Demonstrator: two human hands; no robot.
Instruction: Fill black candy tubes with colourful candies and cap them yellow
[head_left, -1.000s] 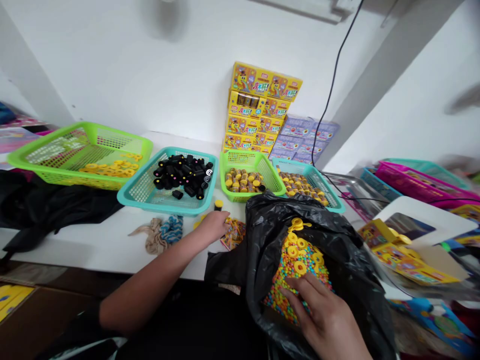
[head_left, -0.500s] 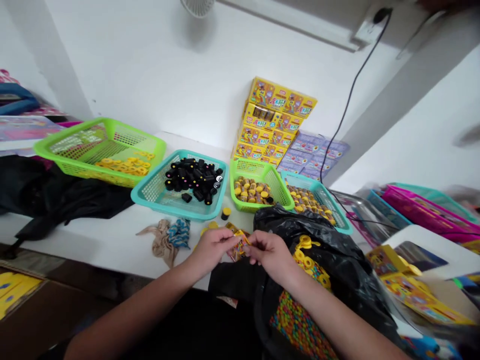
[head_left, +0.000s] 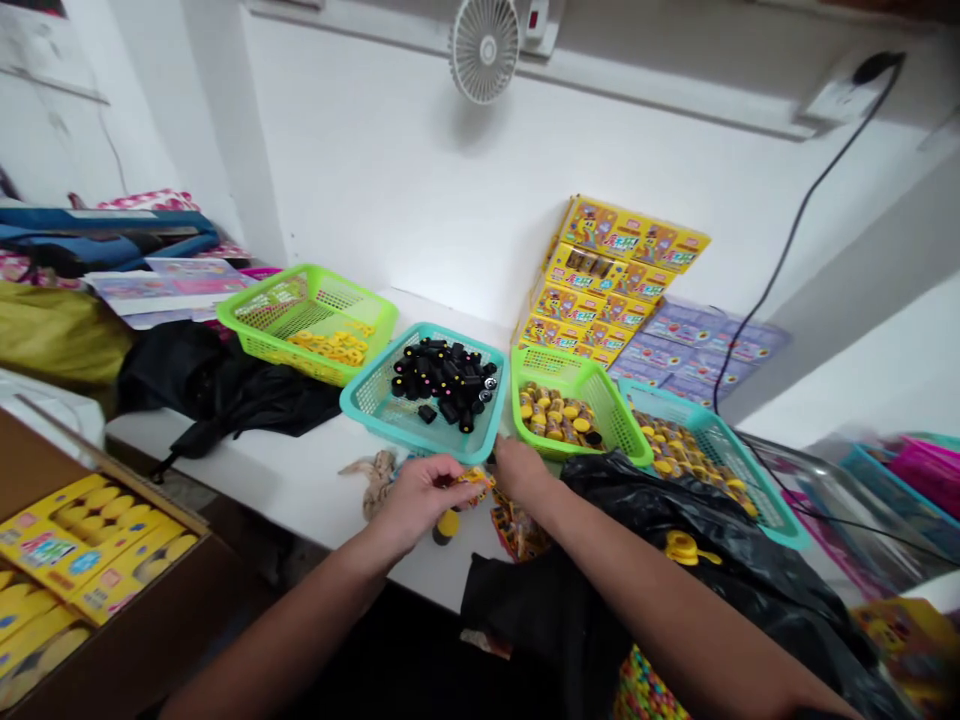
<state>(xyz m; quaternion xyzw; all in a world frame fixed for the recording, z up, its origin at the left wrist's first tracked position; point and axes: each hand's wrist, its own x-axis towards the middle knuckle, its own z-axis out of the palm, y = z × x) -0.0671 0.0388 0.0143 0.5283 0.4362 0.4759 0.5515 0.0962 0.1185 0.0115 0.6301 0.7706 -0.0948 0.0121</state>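
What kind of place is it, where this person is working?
Probably a small packing workshop: a teal basket of black cylinders stands on the white table, printed yellow boxes are stacked near the wall, and a cardboard carton holds yellow packages.

We observe bright, diffuse light on white wall (head_left: 397,200); source outside view. Soft shadow beneath fan (head_left: 486,50). Area below table (head_left: 277,475) dark. Glints on black bag (head_left: 757,570). We note stretched edges, blurred box (head_left: 911,635) at lower right, indistinct print on packet (head_left: 478,478).
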